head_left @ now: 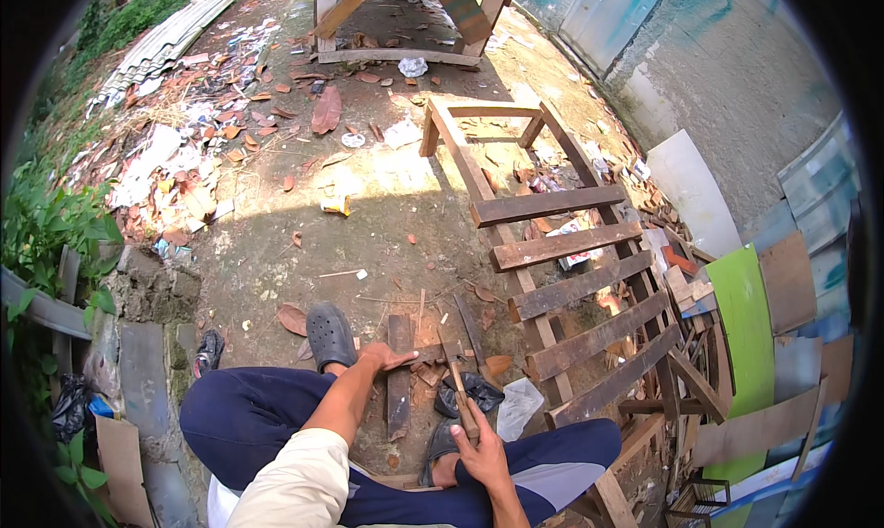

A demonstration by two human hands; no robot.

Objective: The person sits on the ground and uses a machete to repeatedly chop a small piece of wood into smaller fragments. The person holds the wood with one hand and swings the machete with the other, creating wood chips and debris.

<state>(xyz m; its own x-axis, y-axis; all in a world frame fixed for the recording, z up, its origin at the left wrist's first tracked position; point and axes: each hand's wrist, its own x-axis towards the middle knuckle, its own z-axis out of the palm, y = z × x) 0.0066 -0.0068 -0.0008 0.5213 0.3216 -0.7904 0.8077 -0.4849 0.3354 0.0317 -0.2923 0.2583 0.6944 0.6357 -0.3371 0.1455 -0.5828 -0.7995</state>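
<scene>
Head view, as I log it: left hand (385, 355) pressed flat on a short plank (399, 381) at six o'clock, right hand (479, 447) wrapped tight around a hammer (458, 385) handle, slatted wooden frame (571, 293) at three o'clock, dark clog (330, 336) beside the plank.
</scene>
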